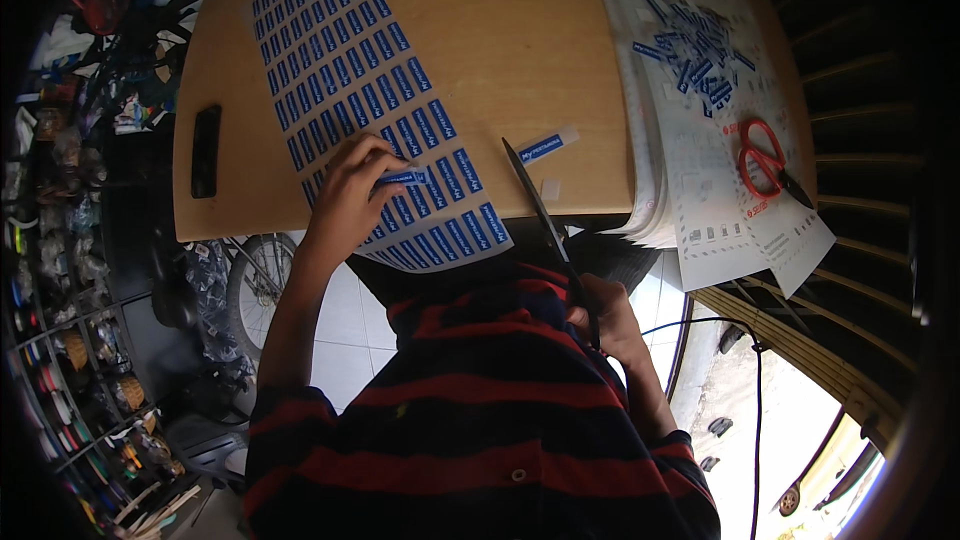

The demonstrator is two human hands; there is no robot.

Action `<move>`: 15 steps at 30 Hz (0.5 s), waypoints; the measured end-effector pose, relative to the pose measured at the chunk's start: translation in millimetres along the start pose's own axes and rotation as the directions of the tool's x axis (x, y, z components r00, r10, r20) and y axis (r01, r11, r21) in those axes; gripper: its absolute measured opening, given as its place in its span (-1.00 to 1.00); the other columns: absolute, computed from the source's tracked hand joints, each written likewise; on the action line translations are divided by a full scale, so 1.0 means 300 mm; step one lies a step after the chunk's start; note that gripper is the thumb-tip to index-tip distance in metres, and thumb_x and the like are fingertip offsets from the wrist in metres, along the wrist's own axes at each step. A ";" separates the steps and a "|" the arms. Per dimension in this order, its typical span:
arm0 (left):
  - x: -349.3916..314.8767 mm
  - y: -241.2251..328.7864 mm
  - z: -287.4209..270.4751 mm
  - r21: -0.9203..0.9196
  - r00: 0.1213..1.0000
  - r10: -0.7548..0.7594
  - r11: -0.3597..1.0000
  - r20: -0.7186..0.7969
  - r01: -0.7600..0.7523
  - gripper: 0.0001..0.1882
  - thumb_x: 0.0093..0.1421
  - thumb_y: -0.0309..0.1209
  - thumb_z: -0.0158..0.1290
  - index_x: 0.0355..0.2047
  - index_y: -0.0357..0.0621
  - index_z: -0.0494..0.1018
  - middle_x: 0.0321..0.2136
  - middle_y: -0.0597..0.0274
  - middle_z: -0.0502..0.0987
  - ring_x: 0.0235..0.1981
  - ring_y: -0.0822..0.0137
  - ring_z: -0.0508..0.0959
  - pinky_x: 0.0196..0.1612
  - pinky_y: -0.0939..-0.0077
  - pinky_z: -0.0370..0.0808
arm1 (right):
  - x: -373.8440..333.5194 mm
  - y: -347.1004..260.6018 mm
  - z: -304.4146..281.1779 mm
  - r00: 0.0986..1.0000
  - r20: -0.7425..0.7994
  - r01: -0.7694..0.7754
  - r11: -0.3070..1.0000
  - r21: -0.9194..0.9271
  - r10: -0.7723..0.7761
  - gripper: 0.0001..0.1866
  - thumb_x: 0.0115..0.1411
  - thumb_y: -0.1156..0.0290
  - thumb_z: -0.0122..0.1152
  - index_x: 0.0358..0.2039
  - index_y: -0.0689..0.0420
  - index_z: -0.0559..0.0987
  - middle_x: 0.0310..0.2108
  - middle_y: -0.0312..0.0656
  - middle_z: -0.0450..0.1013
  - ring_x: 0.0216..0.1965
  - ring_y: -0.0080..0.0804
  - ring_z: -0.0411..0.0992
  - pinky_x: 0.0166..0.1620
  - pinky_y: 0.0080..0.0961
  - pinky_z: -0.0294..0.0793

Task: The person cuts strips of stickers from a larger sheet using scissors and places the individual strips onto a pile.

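Note:
My left hand [348, 183] pinches a small blue label [402, 178] between thumb and fingers. It is over the near part of a white sheet [365, 90] printed with rows of blue labels; the sheet's near end hangs past the table edge. In my right hand [610, 318], close to my body, is a pair of dark scissors [547, 225], its blades pointing away across the table edge. Whether the blades are fully closed is hard to make out. Just beyond their tips, a cut blue label [546, 146] lies near a small pale scrap [550, 190].
On the right, a pile of cut blue labels [690, 58] rests on stacked printed plastic bags [655, 190], beside red-handled scissors [762, 162]. A black phone [206, 152] lies at the wooden table's [510, 30] left. Crowded shelves [80, 340] and a bicycle wheel [262, 290] stand farther left.

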State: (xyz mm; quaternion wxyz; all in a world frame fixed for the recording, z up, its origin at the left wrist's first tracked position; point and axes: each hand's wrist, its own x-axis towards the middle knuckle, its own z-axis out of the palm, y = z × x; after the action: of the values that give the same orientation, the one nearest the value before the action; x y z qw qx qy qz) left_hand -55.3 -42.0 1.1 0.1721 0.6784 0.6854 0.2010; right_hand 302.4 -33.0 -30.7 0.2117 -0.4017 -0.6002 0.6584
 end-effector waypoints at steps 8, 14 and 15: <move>-0.033 -0.002 0.032 0.049 0.999 0.004 0.999 -0.040 -0.003 -0.83 0.13 -0.56 0.20 -0.25 -0.21 0.50 -0.21 0.15 0.49 -0.06 0.08 0.49 0.02 0.13 0.40 | -0.001 -0.027 -0.029 0.986 0.117 -0.121 0.993 0.009 0.119 -0.17 0.03 -0.30 0.34 -0.15 0.35 0.56 -0.38 -0.10 0.58 -0.29 -0.46 0.53 -0.23 -0.43 0.48; -0.031 0.013 0.030 0.017 0.999 -0.034 0.999 -0.023 0.034 -0.78 0.18 -0.56 0.15 -0.15 -0.19 0.48 -0.22 0.11 0.51 -0.09 0.06 0.53 0.01 0.10 0.42 | 0.001 -0.006 -0.026 0.989 0.108 -0.096 0.995 -0.017 0.097 -0.18 0.04 -0.29 0.34 -0.15 0.36 0.56 -0.38 -0.09 0.58 -0.28 -0.44 0.54 -0.23 -0.40 0.49; -0.033 0.014 0.029 0.016 0.999 -0.030 0.999 -0.030 0.031 -0.77 0.18 -0.56 0.15 -0.14 -0.18 0.48 -0.22 0.10 0.52 -0.09 0.07 0.53 0.00 0.10 0.44 | 0.001 -0.008 -0.023 0.991 0.100 -0.091 0.996 -0.005 0.091 -0.18 0.04 -0.29 0.33 -0.14 0.36 0.56 -0.38 -0.09 0.58 -0.28 -0.43 0.54 -0.24 -0.40 0.49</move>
State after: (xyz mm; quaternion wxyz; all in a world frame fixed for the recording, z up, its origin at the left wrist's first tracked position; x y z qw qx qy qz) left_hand -47.0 -51.6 -4.6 0.1595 0.6661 0.6998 0.2028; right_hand 307.3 -28.0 -28.1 0.1510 -0.3951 -0.5913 0.6866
